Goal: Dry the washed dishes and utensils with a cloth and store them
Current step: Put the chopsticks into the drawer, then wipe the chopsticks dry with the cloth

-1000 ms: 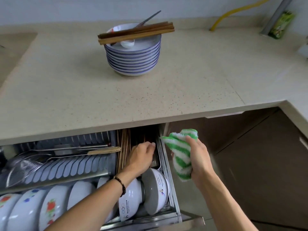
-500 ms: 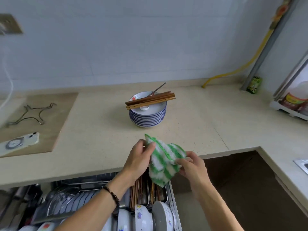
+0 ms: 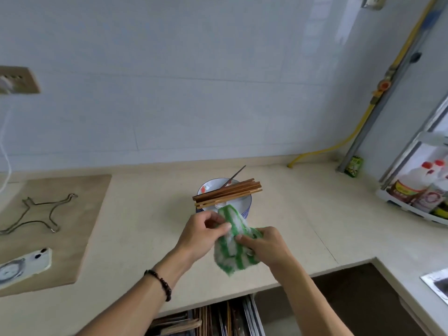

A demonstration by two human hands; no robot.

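Green-and-white striped cloth point(image 3: 234, 246) is now gripped by both hands above the worktop point(image 3: 145, 229), just in front of the stack of plates point(image 3: 224, 202). One second earlier the left hand point(image 3: 202, 235) was down inside the open drawer point(image 3: 218, 318) while the right hand point(image 3: 265, 246) held the cloth alone beside the drawer front. Both hands have since risen to worktop height and met on the cloth.

Judgement: one stowing step has ended and the cloth is being rearranged for the next item.

Hand state:
- Left hand: thumb and fingers pinched on the upper left edge of the cloth.
- Right hand: fingers closed around the right side of the cloth, thumb pressed against its face.

Position of the remaining items:
- The stack of plates stands on the worktop directly beyond the hands; the top of the cloth overlaps its near rim in the head view. Contact cannot be confirmed.
- A bundle of wooden chopsticks point(image 3: 228, 192) lies across the top plate.
- A thin metal utensil handle point(image 3: 235, 175) projects from the top plate toward the wall.

These items are not yet dried. The drawer below the worktop edge remains open, with more chopsticks visible inside, ready to receive the next item
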